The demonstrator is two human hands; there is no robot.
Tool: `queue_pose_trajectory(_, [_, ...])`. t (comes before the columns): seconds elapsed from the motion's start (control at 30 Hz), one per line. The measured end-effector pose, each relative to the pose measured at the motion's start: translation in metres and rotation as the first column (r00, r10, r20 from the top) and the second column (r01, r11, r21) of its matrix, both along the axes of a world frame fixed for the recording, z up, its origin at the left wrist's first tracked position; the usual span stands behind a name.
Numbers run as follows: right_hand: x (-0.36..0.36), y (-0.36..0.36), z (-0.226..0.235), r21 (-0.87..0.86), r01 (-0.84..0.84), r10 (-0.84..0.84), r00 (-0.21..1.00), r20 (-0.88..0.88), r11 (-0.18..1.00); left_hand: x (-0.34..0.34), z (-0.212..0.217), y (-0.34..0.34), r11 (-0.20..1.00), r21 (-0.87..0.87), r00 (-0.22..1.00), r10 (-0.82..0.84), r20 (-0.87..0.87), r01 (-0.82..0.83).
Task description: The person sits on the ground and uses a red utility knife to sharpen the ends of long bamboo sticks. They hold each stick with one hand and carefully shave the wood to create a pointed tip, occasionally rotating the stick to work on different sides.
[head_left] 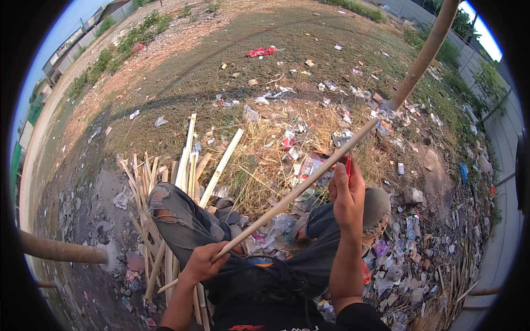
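Observation:
A long pale bamboo strip [292, 196] slants across my lap, from low on the left to its raised far end on the right. My left hand [203, 266] is closed around it near its lower end. At the upper part of the strip, my right hand [348, 193] grips a slim red tool [348, 165] between thumb and fingers. Only a bit of this tool shows, so its kind cannot be told; the hand is close against the strip. More split strips [221, 168] lie in a loose bundle beside and beyond my left knee.
Litter and plastic scraps [408, 254] cover the ground around my legs. A wooden post [422, 60] rises at the far right, and another pole [63, 247] stands at the left. Dry straw [254, 171] lies ahead of my knees. A wall [503, 182] runs along the right.

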State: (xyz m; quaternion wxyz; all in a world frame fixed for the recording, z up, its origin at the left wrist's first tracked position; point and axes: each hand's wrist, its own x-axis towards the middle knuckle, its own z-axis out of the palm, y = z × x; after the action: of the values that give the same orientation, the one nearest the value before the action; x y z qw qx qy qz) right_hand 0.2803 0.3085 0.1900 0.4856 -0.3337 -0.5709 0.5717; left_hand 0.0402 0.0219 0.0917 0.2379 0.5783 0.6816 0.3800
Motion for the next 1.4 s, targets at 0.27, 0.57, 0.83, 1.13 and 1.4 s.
queue_pose_trajectory(0.27, [0.007, -0.005, -0.008, 0.354, -0.195, 0.033, 0.908, 0.417, 0.915, -0.016, -0.005, -0.027, 0.997, 0.046, 0.997, 0.065, -0.043, -0.063])
queue_pose_trajectory(0.57, [-0.01, 0.005, 0.012, 0.422, -0.024, -0.247, 0.78, 0.575, 0.906, -0.008, -0.01, -0.03, 0.998, 0.028, 0.996, 0.065, -0.061, -0.064])
queue_pose_trajectory(0.83, [-0.019, 0.008, -0.013, 0.411, -0.063, -0.237, 0.733, 0.637, 0.91, -0.009, -0.012, -0.027, 0.996, 0.013, 0.99, 0.085, -0.116, -0.085])
queue_pose_trajectory(1.13, [-0.029, -0.007, -0.025, 0.418, -0.182, -0.176, 0.709, 0.683, 0.89, 0.003, -0.011, -0.003, 0.995, 0.055, 0.995, 0.09, -0.032, -0.089])
queue_pose_trajectory(1.4, [-0.044, -0.036, -0.043, 0.468, -0.386, -0.114, 0.662, 0.74, 0.795, 0.013, 0.014, 0.037, 0.983, 0.095, 0.985, 0.15, 0.086, -0.158])
